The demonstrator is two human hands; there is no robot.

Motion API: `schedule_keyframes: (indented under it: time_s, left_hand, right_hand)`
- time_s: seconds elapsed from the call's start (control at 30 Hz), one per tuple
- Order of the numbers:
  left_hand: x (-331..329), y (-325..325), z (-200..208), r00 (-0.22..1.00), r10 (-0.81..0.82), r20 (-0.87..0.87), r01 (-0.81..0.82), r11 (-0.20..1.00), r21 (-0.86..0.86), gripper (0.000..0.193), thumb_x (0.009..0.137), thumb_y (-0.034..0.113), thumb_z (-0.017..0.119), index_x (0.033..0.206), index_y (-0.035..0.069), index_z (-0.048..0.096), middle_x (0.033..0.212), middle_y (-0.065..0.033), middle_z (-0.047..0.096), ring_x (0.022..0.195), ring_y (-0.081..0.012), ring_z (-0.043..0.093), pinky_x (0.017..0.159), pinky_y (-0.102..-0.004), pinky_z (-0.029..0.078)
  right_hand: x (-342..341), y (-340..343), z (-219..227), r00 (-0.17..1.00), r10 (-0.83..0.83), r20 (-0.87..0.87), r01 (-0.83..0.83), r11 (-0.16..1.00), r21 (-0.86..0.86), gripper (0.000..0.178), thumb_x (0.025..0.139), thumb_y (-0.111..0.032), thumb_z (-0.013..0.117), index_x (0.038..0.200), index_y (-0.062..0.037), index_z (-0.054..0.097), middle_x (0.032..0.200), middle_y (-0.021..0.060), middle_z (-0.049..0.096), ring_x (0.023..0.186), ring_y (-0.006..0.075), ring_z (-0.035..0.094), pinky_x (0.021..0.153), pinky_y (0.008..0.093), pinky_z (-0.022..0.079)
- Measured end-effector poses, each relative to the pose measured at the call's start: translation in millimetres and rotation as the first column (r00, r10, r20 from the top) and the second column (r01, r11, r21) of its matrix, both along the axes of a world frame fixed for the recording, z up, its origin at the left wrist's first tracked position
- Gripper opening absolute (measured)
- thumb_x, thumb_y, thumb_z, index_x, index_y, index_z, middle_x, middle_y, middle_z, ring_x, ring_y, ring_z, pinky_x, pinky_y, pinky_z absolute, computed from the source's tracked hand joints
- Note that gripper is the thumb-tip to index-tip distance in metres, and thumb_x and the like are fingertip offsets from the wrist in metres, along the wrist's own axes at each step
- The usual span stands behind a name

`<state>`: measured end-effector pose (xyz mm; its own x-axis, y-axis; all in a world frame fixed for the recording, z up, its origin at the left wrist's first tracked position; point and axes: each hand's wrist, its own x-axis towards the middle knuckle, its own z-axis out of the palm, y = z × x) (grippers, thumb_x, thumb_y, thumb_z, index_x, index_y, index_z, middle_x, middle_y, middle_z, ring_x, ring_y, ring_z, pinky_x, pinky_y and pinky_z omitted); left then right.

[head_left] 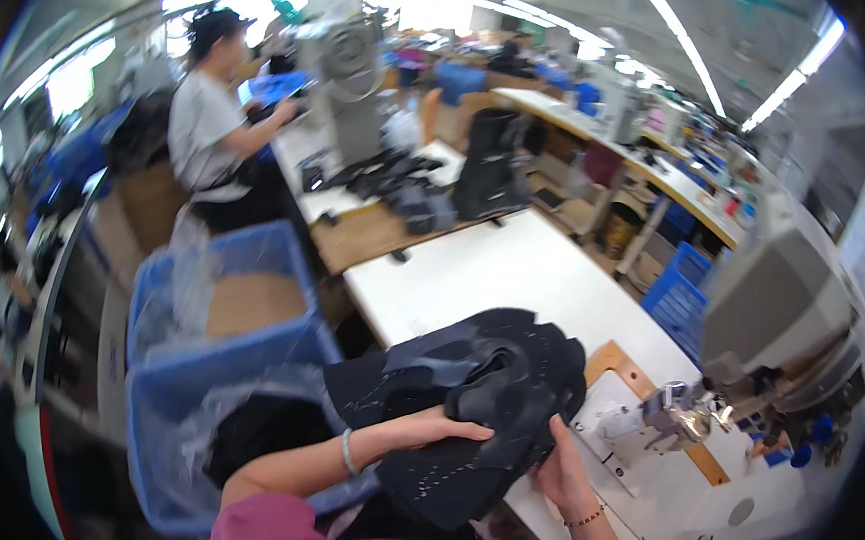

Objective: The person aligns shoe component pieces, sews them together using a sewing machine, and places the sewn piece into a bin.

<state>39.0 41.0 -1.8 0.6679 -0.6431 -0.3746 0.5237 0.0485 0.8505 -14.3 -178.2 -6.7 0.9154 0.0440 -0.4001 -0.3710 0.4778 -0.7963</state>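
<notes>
Workshop benches run away from you under strip lights, and your white bench [512,276] carries a heap of black fabric [474,393] at its near edge. Your left hand [441,429] lies flat on the fabric, fingers spread. Your right hand [561,470] pinches its right edge. A sewing machine [745,392] stands just right; a blue bin [236,357] sits left.
</notes>
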Motion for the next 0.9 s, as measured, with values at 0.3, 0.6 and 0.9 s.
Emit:
schedule_keyframes:
  time_s: [0.3,0.6,0.9]
  left_hand:
    - [-58,23,-38,0.999,-0.006,0.045,0.011,0.995,-0.104,0.065,0.082,0.036,0.065,0.131,0.0,0.042,0.126,-0.011,0.049,0.114,-0.0168,0.047,0.095,-0.0276,0.04]
    - [-90,36,-51,0.89,0.099,0.445,-0.157,0.983,0.095,0.083,0.078,0.052,0.064,0.133,-0.002,0.036,0.133,-0.0156,0.043,0.123,-0.0245,0.041,0.101,-0.0321,0.035]
    - [-85,171,8,0.805,0.075,0.588,-0.282,0.921,0.268,0.05,0.075,0.028,0.075,0.112,-0.001,0.056,0.111,-0.0088,0.058,0.1,-0.0165,0.054,0.088,-0.028,0.044]
  right_hand:
    - [-10,50,-8,0.923,0.226,0.313,-0.066,0.891,-0.449,0.054,0.077,-0.016,0.07,0.121,0.0044,0.046,0.111,0.009,0.057,0.103,0.018,0.054,0.09,0.0293,0.042]
    - [-17,103,16,0.877,0.332,0.346,-0.14,0.867,-0.478,0.066,0.069,-0.002,0.071,0.126,0.0048,0.039,0.116,0.0135,0.054,0.102,0.0209,0.055,0.091,0.0313,0.044]
    - [-1,209,22,0.702,0.419,0.576,-0.235,0.9,-0.367,0.046,0.074,0.003,0.07,0.114,0.0057,0.048,0.107,0.0105,0.059,0.094,0.0146,0.056,0.084,0.0275,0.046]
